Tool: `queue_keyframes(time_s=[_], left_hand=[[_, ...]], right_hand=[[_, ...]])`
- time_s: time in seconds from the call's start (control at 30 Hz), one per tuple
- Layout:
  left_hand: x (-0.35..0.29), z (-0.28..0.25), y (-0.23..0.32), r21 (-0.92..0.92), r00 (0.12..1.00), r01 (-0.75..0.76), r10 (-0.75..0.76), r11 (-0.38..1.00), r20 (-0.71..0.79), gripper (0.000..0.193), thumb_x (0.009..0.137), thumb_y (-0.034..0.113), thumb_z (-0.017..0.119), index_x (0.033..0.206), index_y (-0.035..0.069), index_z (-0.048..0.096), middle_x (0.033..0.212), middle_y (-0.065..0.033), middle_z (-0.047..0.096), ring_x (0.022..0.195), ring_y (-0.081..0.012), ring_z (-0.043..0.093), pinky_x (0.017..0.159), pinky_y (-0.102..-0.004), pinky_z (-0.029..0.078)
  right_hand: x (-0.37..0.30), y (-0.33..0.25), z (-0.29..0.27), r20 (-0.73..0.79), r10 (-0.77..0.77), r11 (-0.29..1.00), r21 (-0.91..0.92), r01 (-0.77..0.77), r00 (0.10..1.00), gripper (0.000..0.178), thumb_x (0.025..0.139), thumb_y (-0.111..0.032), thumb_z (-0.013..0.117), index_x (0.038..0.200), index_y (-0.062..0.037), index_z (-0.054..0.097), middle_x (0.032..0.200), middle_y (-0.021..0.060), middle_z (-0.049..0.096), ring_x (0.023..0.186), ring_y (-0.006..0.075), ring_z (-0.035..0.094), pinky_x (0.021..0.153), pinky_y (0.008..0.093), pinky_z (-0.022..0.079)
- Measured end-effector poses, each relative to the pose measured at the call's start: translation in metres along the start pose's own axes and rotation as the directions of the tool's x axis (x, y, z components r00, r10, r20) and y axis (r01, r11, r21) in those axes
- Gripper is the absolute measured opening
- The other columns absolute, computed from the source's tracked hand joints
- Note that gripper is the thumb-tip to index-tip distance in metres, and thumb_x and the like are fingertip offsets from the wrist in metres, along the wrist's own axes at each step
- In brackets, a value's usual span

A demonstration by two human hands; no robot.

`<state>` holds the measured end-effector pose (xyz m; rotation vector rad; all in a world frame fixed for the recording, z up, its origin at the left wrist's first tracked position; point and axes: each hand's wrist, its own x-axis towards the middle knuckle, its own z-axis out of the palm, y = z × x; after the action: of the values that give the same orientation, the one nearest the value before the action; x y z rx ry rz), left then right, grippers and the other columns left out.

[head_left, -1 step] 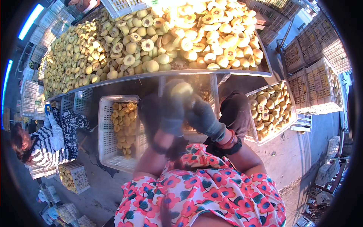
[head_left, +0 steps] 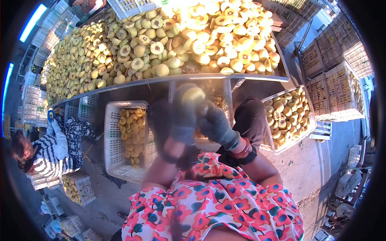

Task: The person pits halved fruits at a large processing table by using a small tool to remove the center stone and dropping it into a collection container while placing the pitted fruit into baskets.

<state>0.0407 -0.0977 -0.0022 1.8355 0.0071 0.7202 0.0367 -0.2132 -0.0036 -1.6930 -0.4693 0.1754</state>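
My left hand (head_left: pixel 183 120), in a dark grey glove, is closed around a yellow halved fruit (head_left: pixel 193 97) that looks like a peach. Close against it is my right hand (head_left: pixel 219 125), also gloved, with its fingers curled. Whatever the right fingers grip is blurred and cannot be made out. Both hands are over my lap, just in front of the metal-edged table (head_left: pixel 161 79). On that table lies a broad heap of halved yellow peaches (head_left: pixel 138 50), some cut side up with brown centres. Beneath my hands, partly hidden, stands a crate (head_left: pixel 227 94) with brownish bits in it.
A white crate (head_left: pixel 116 160) of peach halves stands left of my legs, another crate (head_left: pixel 287 147) to the right. Farther left sits a person (head_left: pixel 50 154) in a striped top. Stacked crates (head_left: pixel 337 90) rise at the right; a white basket (head_left: pixel 128 9) rests on the heap.
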Motion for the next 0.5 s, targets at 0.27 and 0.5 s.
queue_keyframes(time_s=[0.27,0.5], left_hand=[[0.002,-0.003,0.001,0.070,0.991,-0.132,0.131,0.989,0.016,0.067,0.085,0.062,0.042,0.101,-0.001,0.053,0.091,-0.0095,0.060,0.083,-0.0178,0.058,0.076,-0.0300,0.048],[0.001,-0.003,-0.005,0.076,0.995,-0.077,0.071,0.994,0.075,0.063,0.086,0.061,0.042,0.097,0.000,0.056,0.088,-0.0083,0.060,0.081,-0.0174,0.059,0.072,-0.0287,0.048]], right_hand=[[0.002,-0.011,-0.005,0.058,-0.057,0.995,-0.074,0.062,0.997,0.020,0.078,-0.007,0.062,0.095,-0.0009,0.052,0.075,0.0213,0.058,0.076,0.0388,0.060,0.063,0.0389,0.047],[0.000,-0.008,-0.008,0.132,0.008,0.994,-0.110,0.007,0.991,0.025,0.079,-0.008,0.063,0.100,-0.0007,0.052,0.078,0.0227,0.059,0.076,0.0408,0.059,0.063,0.0375,0.047]])
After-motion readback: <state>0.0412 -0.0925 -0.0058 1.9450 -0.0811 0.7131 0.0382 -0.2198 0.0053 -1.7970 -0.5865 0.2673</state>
